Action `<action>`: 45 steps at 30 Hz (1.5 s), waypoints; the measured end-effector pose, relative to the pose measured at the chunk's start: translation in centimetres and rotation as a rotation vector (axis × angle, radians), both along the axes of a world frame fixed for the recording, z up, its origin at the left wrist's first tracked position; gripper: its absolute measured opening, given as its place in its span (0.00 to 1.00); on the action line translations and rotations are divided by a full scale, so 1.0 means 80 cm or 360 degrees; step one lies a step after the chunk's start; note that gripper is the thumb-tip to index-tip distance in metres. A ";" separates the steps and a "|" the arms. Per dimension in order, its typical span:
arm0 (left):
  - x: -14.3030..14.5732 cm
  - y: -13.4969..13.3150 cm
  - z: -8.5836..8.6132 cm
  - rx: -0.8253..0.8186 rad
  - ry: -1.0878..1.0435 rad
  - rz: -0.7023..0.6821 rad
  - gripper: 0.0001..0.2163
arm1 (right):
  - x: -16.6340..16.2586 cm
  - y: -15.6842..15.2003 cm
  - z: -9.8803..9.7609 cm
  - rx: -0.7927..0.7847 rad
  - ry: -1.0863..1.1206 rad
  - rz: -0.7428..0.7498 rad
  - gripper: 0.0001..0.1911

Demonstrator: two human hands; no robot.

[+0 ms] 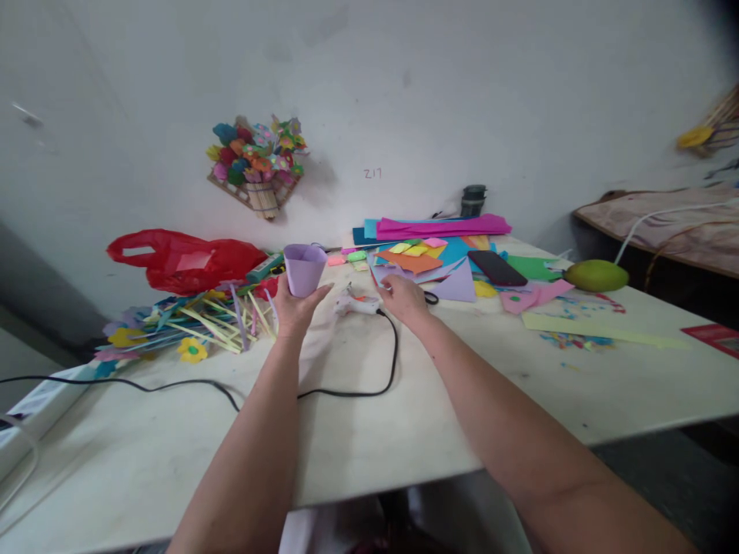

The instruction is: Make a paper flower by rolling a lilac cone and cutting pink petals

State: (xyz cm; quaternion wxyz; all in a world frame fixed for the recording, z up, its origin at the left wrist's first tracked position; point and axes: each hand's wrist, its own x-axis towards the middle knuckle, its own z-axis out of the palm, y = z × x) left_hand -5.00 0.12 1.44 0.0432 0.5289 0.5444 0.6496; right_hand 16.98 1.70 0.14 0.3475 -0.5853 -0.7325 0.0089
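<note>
My left hand [295, 308] is raised above the white table [369, 415] and grips a lilac paper cone [304, 269], its wide mouth up. My right hand [404, 298] lies low over the table, fingers curled beside a white glue gun [356, 305] whose black cord [392, 362] loops back toward me. Whether those fingers grip anything is hidden. Just beyond that hand lie lilac paper pieces [459, 285] and black scissor handles [430, 298].
A heap of paper flowers on green stems [190, 323] and a red plastic bag [185, 261] sit at the left. Stacked coloured sheets [439, 231], a dark phone [496, 268], a green mango [596, 275] and paper scraps lie at the right. A paper flower basket [258, 163] hangs on the wall.
</note>
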 end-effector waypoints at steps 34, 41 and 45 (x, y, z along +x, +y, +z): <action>0.009 -0.001 -0.015 -0.0278 0.0994 0.0095 0.23 | 0.008 0.017 0.004 -0.0355 0.1677 0.0302 0.15; 0.016 -0.005 -0.013 -0.0279 0.1116 0.0009 0.24 | -0.006 0.005 0.013 -0.0430 0.2005 0.0671 0.20; 0.020 -0.005 -0.015 -0.0282 0.1175 -0.0053 0.24 | -0.014 0.002 0.012 -0.0490 0.2032 0.0654 0.18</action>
